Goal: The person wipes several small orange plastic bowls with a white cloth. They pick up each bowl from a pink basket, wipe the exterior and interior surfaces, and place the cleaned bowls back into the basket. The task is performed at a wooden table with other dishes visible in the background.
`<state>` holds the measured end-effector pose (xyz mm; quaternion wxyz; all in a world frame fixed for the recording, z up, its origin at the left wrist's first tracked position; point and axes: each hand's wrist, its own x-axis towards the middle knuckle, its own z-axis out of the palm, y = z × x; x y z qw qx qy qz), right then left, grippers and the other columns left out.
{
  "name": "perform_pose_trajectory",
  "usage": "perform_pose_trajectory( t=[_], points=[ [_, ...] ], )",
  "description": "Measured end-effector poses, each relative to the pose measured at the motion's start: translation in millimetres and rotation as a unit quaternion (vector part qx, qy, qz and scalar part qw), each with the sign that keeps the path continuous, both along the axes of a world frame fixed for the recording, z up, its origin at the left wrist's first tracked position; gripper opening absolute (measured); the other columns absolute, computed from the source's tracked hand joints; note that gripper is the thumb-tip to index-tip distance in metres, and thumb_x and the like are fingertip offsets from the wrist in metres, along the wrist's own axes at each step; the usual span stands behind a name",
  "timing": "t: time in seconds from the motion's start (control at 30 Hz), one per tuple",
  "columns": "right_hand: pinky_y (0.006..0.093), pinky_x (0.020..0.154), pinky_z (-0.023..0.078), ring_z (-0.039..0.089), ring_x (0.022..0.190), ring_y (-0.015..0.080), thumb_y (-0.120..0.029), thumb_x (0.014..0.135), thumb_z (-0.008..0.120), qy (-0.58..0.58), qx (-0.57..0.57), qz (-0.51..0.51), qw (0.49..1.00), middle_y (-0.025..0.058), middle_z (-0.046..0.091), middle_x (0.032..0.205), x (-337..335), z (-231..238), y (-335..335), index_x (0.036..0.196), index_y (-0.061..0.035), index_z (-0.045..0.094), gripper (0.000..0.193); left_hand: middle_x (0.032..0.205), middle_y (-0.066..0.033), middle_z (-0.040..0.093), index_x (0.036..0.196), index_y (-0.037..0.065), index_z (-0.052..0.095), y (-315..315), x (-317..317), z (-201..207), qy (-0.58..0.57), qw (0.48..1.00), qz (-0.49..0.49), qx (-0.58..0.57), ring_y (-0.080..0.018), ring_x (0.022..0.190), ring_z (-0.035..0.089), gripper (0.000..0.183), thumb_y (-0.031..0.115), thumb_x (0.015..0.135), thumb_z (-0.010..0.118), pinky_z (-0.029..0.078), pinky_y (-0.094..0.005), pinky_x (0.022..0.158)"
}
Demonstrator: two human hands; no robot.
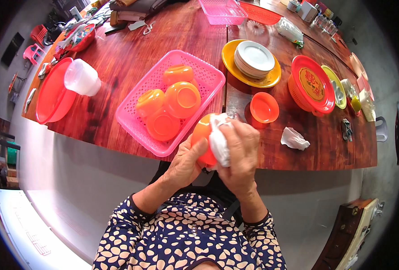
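An orange bowl (201, 131) is tilted on its side just over the table's front edge. My left hand (186, 163) grips it from the left, thumb across the bowl. On its right side my right hand (241, 153) presses a crumpled white cloth or tissue (219, 139) against the bowl. Just left of my hands stands a pink perforated basket (130, 103), with several orange bowls (183, 100) upside down inside. Another orange bowl (264, 108) sits upright on the table, beyond my right hand.
White plates (255, 56) are stacked on a yellow plate (230, 67). A red lid-like tray (313, 84) on a basket and a crumpled tissue (295, 138) lie to the right. At left, clear plastic cups (80, 77) rest by a red basin (55, 101). A second pink basket (222, 13) stands far back.
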<state>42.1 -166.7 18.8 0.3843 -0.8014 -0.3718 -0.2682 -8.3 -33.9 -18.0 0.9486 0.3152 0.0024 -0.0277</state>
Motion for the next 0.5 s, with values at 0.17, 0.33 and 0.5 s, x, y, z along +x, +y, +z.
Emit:
perform_pose_trajectory(
  t=[0.17,0.33,0.5],
  points=[
    [0.0403,0.088,0.048,0.052,0.105,0.0338,-0.004,0.069,0.07,-0.055,-0.072,0.046,0.995,0.019,0.056,0.118,-11,-9,1,0.111,0.0032,0.061,0.043,0.126,-0.0072,0.054,0.134,0.004,0.041,3,1,4,0.053,0.996,0.025,-0.061,-0.0164,0.115,0.054,0.048,0.039,0.101,0.04,0.045,-0.034,0.099],
    [0.0378,0.084,0.051,0.054,0.105,0.0314,-0.008,0.071,0.074,-0.075,-0.078,0.07,0.992,0.0172,0.055,0.121,-21,-40,-13,0.113,0.0015,0.062,0.045,0.134,-0.0103,0.051,0.136,0.006,0.041,8,5,-4,0.101,0.977,-0.002,-0.19,-0.0233,0.122,0.05,0.054,0.045,0.099,0.037,0.039,-0.0413,0.106],
    [0.043,0.085,0.047,0.056,0.1,0.0348,-0.012,0.072,0.074,0.018,-0.017,-0.033,0.999,0.0188,0.058,0.112,-9,-53,-41,0.113,0.0035,0.06,0.047,0.141,-0.0106,0.045,0.139,0.007,0.038,9,6,2,0.097,0.98,-0.001,-0.172,-0.025,0.129,0.044,0.056,0.046,0.099,0.038,0.034,-0.0438,0.11]
  ],
)
